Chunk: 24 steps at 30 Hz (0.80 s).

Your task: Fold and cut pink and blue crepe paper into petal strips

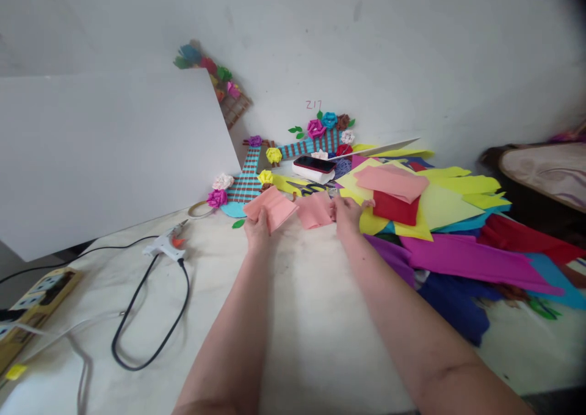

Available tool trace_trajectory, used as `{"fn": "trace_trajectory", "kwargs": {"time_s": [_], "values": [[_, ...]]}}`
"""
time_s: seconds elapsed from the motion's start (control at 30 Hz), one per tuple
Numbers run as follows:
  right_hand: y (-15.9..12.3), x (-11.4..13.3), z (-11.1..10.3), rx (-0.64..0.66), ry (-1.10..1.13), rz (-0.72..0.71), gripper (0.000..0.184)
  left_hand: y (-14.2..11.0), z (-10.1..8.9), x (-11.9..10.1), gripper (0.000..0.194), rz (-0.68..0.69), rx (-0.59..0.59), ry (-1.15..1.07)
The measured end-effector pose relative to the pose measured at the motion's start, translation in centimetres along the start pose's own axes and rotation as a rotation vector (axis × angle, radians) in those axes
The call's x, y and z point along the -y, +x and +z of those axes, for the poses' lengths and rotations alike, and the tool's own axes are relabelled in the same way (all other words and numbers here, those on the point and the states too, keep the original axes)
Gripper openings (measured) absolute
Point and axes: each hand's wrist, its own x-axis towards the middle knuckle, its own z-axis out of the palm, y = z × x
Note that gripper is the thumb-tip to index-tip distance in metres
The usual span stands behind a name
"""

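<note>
My left hand [259, 226] is closed on a folded piece of pink crepe paper [278, 207], thumb on top, held a little above the table. A smaller pink crepe paper square [315, 211] sits beside it. At that square's right edge, the fingers of my right hand [347, 212] are pinched together on it. Just behind the papers lie open scissors [307, 188] with dark handles. Right of my right hand, more pink crepe paper [394, 182] rests on a red piece [396, 207] and yellow sheets.
Many coloured crepe sheets [480, 265] spread over the right side. A phone [314, 164] lies on a white box [314, 175]. Flower-decorated blue crafts [247, 180] stand behind. To the left are a glue gun [167, 245] with a looped cord, a power strip [34, 305] and a white board [114, 158].
</note>
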Motion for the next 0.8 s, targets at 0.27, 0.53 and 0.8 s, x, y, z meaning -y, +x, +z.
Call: {"fn": "trace_trajectory", "kwargs": {"time_s": [0.27,0.53,0.8], "values": [[-0.2,-0.2,-0.8,0.173,-1.154,-0.383,0.034,0.0,-0.1,0.1,0.035,0.012,-0.038,0.012],[-0.2,0.4,-0.6,0.305,-1.431,-0.316,0.039,0.8,-0.2,0.9,0.038,0.023,-0.013,0.016],[0.8,0.4,-1.4,0.362,-1.377,-0.362,0.031,0.5,0.0,0.6,0.037,-0.006,0.015,0.009]]}}
